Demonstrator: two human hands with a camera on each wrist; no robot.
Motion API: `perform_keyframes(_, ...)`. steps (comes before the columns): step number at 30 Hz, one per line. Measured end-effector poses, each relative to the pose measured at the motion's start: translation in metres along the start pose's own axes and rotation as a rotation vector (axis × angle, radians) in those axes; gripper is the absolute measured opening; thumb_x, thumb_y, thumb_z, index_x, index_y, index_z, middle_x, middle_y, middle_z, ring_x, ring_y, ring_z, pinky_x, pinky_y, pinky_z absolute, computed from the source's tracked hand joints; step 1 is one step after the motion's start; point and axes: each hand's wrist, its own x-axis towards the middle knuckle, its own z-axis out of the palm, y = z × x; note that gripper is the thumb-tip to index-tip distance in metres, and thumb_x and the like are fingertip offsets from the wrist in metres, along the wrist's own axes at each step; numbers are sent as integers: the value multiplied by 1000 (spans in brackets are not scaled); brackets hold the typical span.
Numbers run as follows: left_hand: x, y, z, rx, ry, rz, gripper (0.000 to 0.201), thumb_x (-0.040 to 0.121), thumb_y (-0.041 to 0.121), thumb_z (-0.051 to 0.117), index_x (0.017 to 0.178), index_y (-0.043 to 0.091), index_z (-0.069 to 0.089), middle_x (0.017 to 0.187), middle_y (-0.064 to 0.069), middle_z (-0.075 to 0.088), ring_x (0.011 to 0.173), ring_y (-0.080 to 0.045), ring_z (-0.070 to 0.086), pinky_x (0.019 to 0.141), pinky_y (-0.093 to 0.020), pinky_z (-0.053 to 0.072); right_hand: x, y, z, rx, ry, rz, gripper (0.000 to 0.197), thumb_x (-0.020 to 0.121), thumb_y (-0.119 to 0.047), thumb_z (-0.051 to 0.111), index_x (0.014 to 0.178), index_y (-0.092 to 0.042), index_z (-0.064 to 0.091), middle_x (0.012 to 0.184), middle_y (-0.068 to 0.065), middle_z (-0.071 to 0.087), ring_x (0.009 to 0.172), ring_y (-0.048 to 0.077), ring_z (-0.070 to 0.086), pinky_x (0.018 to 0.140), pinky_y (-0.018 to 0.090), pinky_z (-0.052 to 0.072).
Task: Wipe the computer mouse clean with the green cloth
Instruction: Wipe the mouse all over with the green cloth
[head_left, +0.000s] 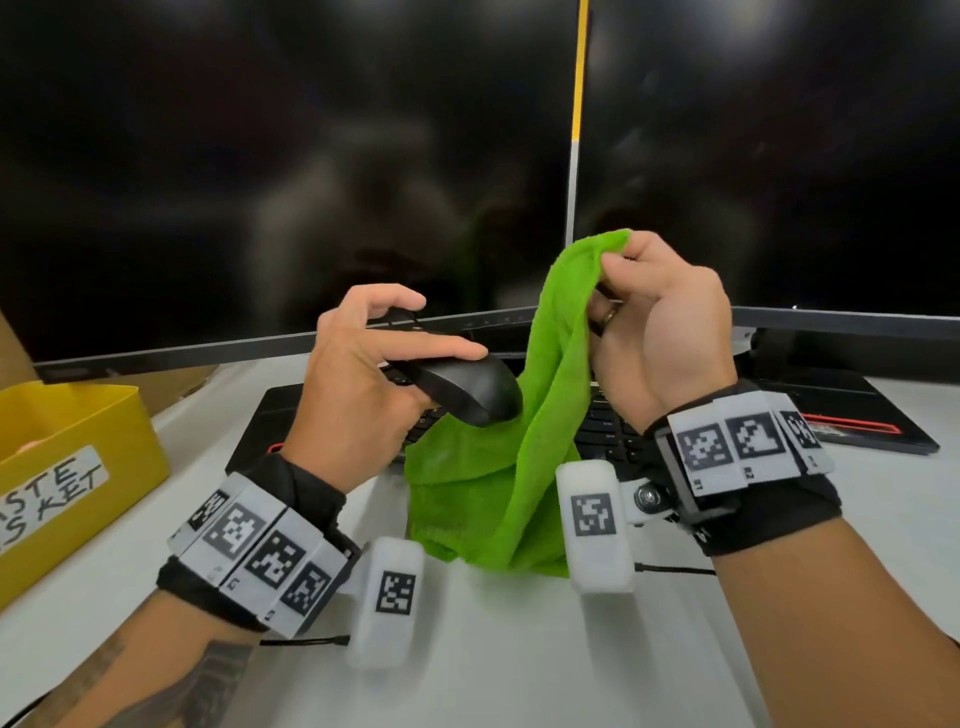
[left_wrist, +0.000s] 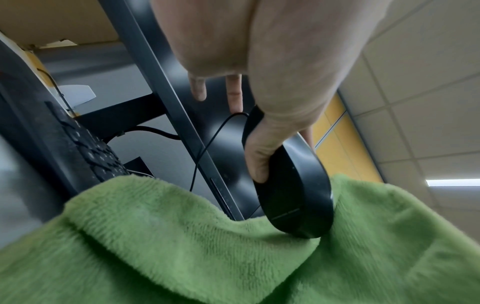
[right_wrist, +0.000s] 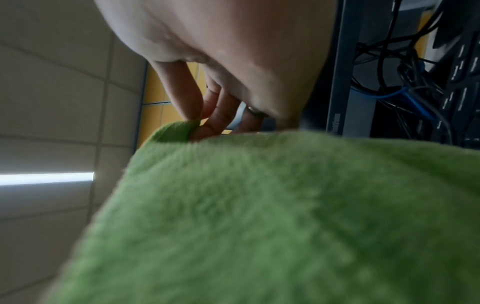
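From above, my left hand (head_left: 363, 374) grips the mouse (head_left: 467, 387) off the desk, its rear touching the cloth (head_left: 498, 467) my right hand (head_left: 660, 332) pinches up by an edge, probably to drape it. The keyboard (head_left: 602, 431) lies beneath, a yellow bin (head_left: 78, 441) left.

At the left wrist, the mouse cord (left_wrist: 207, 148) trails toward the monitor (left_wrist: 161, 82); it could snag.

At the right wrist, fingers (right_wrist: 192, 102) clamp the cloth's edge.

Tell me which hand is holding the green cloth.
The right hand pinches the green cloth at its top edge; the left hand grips the black mouse instead.
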Motion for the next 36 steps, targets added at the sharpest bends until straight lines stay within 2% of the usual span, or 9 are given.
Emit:
perform_keyframes(6, 1, -1, 5, -105, 40, 37, 30, 77, 34, 86, 100, 52, 80, 133, 6, 60, 131, -26, 54, 112, -42, 46, -8, 16, 21, -438, -202, -58, 16, 92, 13, 59, 101, 0, 63, 107, 13, 78, 101, 26, 76, 89, 42, 61)
perform_keyframes(9, 1, -7, 7, -140, 95, 11, 27, 75, 30, 85, 99, 41, 82, 133, 1, 61, 130, -30, 56, 110, -51, 47, -14, 33, 27, -629, -332, -31, 20, 96, 2, 59, 112, -3, 69, 120, 11, 76, 114, 27, 72, 103, 49, 55)
perform_keyframes(12, -1, -4, 6, -136, 110, 4, 38, 72, 24, 86, 102, 45, 76, 131, 5, 58, 129, -29, 55, 112, -41, 44, -16, 39, 28, -777, -410, -7, 34, 91, -28, 69, 124, -18, 70, 122, -3, 75, 116, 11, 69, 106, 41, 53)
perform_keyframes(17, -1, -2, 4, -89, 95, -36, 57, 72, 11, 94, 104, 53, 72, 132, 7, 50, 125, -24, 52, 106, -26, 42, -17, 40, 27, -926, -447, -34, 53, 82, -53, 68, 128, -28, 71, 115, -8, 76, 109, 8, 71, 102, 43, 54)
perform_keyframes(23, -2, 5, 7, -149, 32, -375, 66, 76, 31, 91, 128, 24, 51, 128, 3, 55, 108, -14, 62, 93, -36, 55, -12, 41, 20, -1001, -240, -190, 66, 71, -54, 76, 130, -26, 72, 130, -7, 73, 121, 7, 66, 107, 37, 52)
perform_keyframes(27, 0, 26, 8, -460, -226, -614, 43, 102, 51, 58, 118, 12, 65, 89, -3, 82, 82, -16, 74, 82, -37, 60, -8, 42, 18, -962, -112, -278, 58, 79, -40, 83, 131, -20, 70, 141, -1, 65, 132, 11, 59, 115, 37, 45)
perform_keyframes(30, -3, 36, 12, -517, -405, -568, 64, 90, 72, 54, 107, 14, 74, 96, -10, 81, 87, -25, 77, 80, -37, 60, -7, 43, 18, -907, -43, -318, 36, 86, -25, 81, 121, -18, 76, 133, -1, 67, 124, 11, 63, 112, 36, 47)
perform_keyframes(34, -10, 35, 17, -532, -384, -490, 52, 72, 48, 77, 104, 8, 69, 91, -5, 81, 73, -12, 76, 64, -24, 56, -6, 46, 19, -876, -27, -300, 24, 91, -19, 76, 114, -16, 78, 126, 0, 70, 117, 12, 65, 107, 33, 49)
perform_keyframes(36, -10, 31, 20, -579, -315, -507, 49, 79, 45, 78, 104, 5, 68, 90, -14, 79, 72, -17, 72, 66, -31, 56, -5, 46, 19, -801, 2, -266, 21, 92, -21, 74, 110, -13, 78, 113, 2, 74, 105, 14, 69, 99, 36, 53)
